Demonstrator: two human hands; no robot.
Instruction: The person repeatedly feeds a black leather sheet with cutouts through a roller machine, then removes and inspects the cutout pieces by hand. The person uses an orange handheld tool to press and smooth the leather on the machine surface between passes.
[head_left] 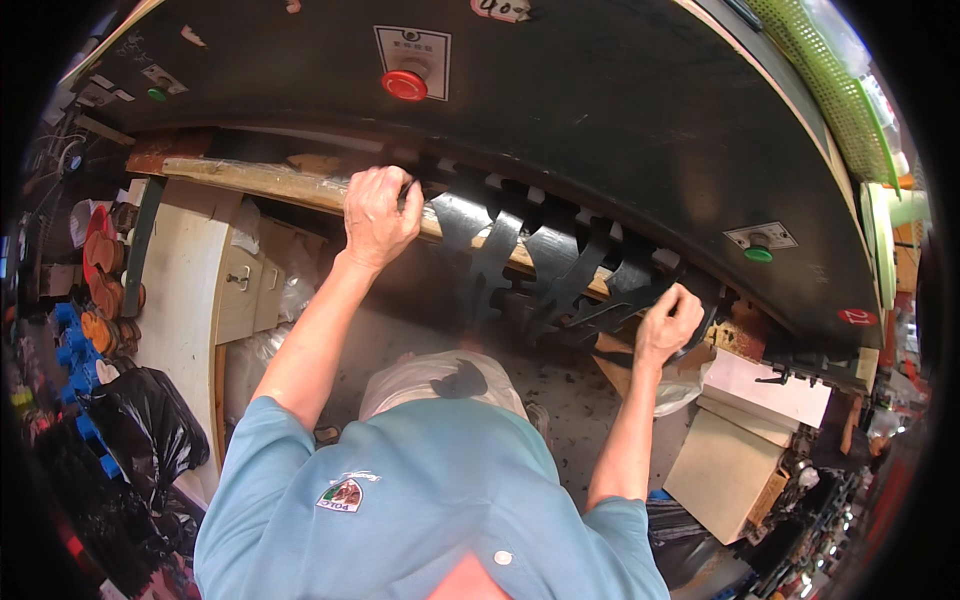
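A glossy black sheet [553,255], cut through with large openings so that only strips are left, hangs over a wooden edge [270,185] beneath a dark machine front. My left hand [380,212] is closed at the sheet's left end, its fingers curled over with a bit of dark material showing by the thumb. At the lower right end my right hand [670,325] pinches the sheet's corner. The strips droop between my hands, and the sheet's far side is hidden under the machine.
Above the sheet, the machine front [600,110] carries a red button [405,86] and a green button [758,247]. A pale cabinet [180,290] and black plastic bag [150,430] stand left. Cardboard boxes [725,470] are at right. Dark scraps litter the floor.
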